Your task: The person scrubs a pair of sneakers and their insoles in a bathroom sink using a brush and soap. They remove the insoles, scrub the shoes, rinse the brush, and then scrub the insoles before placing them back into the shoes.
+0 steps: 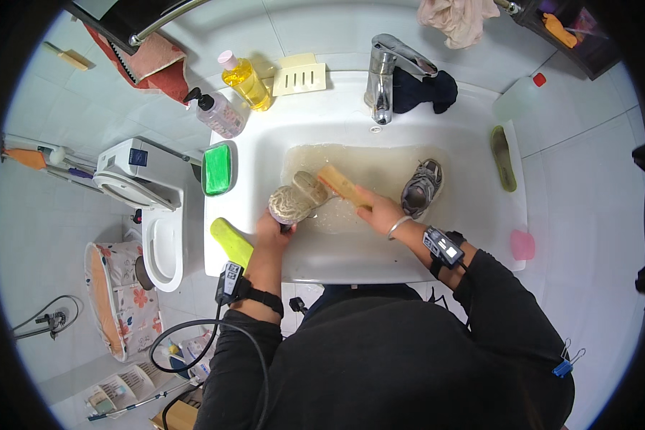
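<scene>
My left hand (pixel 276 232) grips a shoe (pixel 292 204) near its heel end, with the pale patterned sole turned up towards me. In my right hand (pixel 380 210) is a wooden scrubbing brush (pixel 337 181), held by its handle. Its bristles face the sole; whether they touch it I cannot tell. Both are over the white washbasin (pixel 344 258), which holds cloudy brownish water (pixel 355 161). A second shoe, a grey sneaker (pixel 422 188), sits upright in the water to the right of my right hand.
A chrome faucet (pixel 380 80) rises at the back, beside a dark cloth (pixel 427 91). Green soap (pixel 217 169), a pump bottle (pixel 220 115), a yellow bottle (pixel 247 83) and a yellow-green insole (pixel 231 242) line the left rim. Another insole (pixel 502 158) and a pink object (pixel 522 244) lie right.
</scene>
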{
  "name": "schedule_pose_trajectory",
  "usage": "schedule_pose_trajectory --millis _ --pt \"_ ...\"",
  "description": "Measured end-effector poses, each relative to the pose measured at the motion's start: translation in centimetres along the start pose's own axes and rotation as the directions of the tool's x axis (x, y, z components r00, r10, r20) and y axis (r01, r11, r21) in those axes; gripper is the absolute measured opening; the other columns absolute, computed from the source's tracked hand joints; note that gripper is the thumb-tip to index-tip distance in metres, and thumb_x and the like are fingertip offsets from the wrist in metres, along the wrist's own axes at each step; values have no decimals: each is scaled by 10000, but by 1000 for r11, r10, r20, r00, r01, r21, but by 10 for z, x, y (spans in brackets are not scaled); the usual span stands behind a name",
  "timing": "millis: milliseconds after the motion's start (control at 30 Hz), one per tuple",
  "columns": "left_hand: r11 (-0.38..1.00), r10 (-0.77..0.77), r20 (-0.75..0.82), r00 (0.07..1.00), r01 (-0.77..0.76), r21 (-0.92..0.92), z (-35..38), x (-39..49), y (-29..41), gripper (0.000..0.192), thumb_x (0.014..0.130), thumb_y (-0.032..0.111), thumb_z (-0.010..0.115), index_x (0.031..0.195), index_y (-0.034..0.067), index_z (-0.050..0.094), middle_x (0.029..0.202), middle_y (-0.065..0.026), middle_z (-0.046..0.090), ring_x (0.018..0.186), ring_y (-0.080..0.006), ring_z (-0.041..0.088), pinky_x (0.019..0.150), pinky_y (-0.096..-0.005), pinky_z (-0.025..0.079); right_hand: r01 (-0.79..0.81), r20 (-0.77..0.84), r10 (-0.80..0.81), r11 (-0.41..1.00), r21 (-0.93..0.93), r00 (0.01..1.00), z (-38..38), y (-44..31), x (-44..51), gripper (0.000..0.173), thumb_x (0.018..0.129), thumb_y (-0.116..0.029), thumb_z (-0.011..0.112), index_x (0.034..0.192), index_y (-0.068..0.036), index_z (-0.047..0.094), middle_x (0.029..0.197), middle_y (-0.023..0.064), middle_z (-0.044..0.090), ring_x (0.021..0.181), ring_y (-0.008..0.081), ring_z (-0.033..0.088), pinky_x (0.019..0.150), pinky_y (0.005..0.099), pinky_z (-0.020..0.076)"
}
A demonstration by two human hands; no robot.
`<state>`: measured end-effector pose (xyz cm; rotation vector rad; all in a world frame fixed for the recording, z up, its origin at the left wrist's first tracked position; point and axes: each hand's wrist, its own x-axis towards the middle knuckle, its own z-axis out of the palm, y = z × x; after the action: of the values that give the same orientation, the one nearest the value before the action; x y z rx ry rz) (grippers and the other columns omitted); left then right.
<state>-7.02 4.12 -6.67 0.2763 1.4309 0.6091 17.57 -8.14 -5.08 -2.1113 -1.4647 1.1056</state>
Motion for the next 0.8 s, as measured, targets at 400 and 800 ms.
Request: schedule_pose_trajectory --millis 400,800 --pt "441 627 282 726 -630 639 -10 -84 23 327 944 273 563 904 -36 662 709 -44 629 624 -111 525 604 -275 449 -193 51 238 881 -431 970 4 25 67 525 759 -249 665 1201 4 539 1221 222 560 1100 341 580 935 398 483" --pt "-250 704 601 378 -661 708 -39 -161 49 265 843 329 646 843 65 665 685 -127 635 643 -320 623 585 -401 490 -86 -10 90 911 -403 996 11 32 61 486 779 -241 616 1203 -15 549 1164 216 582 1031 355 593 910 405 477"
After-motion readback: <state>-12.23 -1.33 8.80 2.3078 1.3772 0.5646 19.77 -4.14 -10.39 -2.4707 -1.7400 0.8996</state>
